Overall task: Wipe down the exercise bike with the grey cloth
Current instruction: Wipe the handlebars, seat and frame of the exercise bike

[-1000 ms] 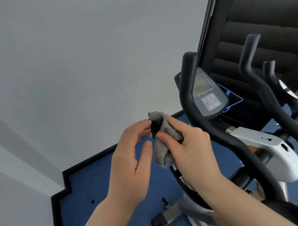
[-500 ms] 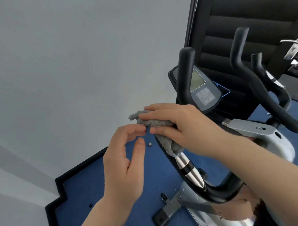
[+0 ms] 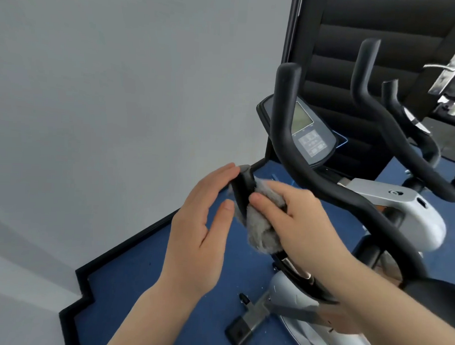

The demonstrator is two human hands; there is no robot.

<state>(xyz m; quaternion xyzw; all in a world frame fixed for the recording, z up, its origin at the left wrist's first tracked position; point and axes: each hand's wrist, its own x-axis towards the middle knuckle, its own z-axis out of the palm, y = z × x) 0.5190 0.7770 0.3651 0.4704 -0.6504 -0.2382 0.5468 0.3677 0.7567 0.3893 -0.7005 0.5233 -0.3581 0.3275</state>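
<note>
left hand [image 3: 195, 238]: nearest the camera, palm turned inward, fingers straight and relaxed. Fingertips touch the black tip of the handlebar end, thumb loose just beside the cloth. It grips nothing.
right hand [image 3: 299, 225]: comes in from the lower right, fingers curled round the grey cloth, thumb pressing it against the bar.
grey cloth [image 3: 264, 226]: fluffy and bunched up, wrapped round the lower handlebar grip [image 3: 244, 191] just below its tip. A wad hangs down under the hand, so the bar underneath is mostly hidden there.
exercise bike [image 3: 412, 214]: fills the right side. Silver-white body, with a chrome section of bar showing just under the right wrist.
front foot [image 3: 248, 322]: grey stabiliser bar with a black end cap, down on the floor below both hands.
floor mat [image 3: 138, 285]: blue, with a black stepped border along its left edge; the bike stands on it.
upper handlebar [image 3: 288, 123]: thick black tube curving up and cutting right across the console, so part of the screen is blocked.
console [image 3: 311, 134]: dark panel with a greenish screen and a button pad below it, sitting behind that bar.
far handlebars [image 3: 366, 82]: two more black horns, further right.
wall [image 3: 120, 89]: plain grey, takes up the whole left half.
door handle [image 3: 450, 70]: silver lever, top right, blurry.
</note>
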